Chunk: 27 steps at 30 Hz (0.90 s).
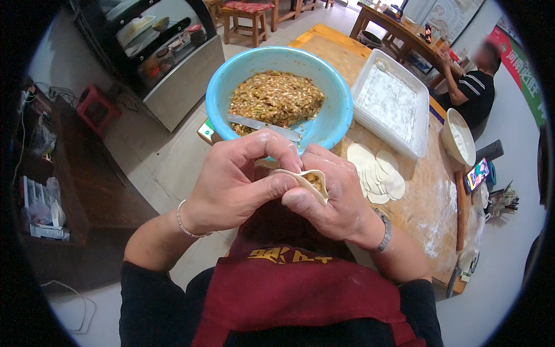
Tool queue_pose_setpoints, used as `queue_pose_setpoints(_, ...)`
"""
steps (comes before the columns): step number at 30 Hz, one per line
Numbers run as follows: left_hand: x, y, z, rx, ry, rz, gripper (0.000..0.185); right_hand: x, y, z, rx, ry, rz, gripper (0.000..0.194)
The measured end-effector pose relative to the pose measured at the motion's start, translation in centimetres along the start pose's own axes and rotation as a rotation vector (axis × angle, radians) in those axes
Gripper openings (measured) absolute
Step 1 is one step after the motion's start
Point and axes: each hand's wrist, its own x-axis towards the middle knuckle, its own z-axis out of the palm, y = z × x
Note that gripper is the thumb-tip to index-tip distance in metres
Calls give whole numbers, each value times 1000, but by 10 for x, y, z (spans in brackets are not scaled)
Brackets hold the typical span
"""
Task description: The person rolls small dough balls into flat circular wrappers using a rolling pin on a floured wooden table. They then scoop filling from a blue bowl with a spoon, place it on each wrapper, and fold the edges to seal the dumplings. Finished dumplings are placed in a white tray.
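Note:
My left hand (243, 182) and my right hand (338, 195) meet in front of my apron, both pinching the edges of one dumpling wrapper (322, 196). Brown filling shows in its open right part, while the left part is folded between my fingers. Just beyond my hands stands a blue plastic basin (342, 104) with a mound of chopped filling (277, 97). A flat metal spatula (260, 126) lies in the basin against the filling. To the right of my right hand, several round dough wrappers (377, 175) overlap on the floured wooden table (416, 208).
Stacked white plastic trays (386, 104), the top one floured, stand right of the basin. Farther right are a bowl of flour (459, 139), a phone (477, 175) and a rolling pin (461, 212). A display cabinet (182, 82) stands back left. Another person (472, 86) sits back right.

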Motion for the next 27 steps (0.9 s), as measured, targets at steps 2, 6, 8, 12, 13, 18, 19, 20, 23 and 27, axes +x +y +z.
queue_pose_setpoints(2,0,1,0,-20,6,-41,24,0,-3,3,136,17,59,38)
queue_pose_setpoints(6,6,-1,1,-113,-32,-13,60,-7,-2,14,755,82,238,52)
queue_pose_setpoints(8,13,-5,-1,-20,-118,48,80,-10,1,15,979,67,301,61)
queue_pose_setpoints(12,27,-18,0,200,-272,258,94,-9,-13,15,922,11,388,67)
queue_pose_setpoints(13,28,-20,2,149,-288,275,86,-9,-16,14,898,-9,405,67)
queue_pose_setpoints(18,22,-28,16,-86,-260,189,80,-11,-8,17,728,2,385,61)
queue_pose_setpoints(19,20,-25,18,-88,-261,105,87,-13,-6,16,735,-19,375,61)
queue_pose_setpoints(20,19,-22,19,-90,-259,22,95,-13,-4,15,741,-42,364,60)
queue_pose_setpoints(23,14,-20,26,-163,-245,-132,95,-14,-2,11,790,-100,357,61)
queue_pose_setpoints(27,7,-20,32,-228,-216,-253,82,-15,-5,6,860,-157,383,58)
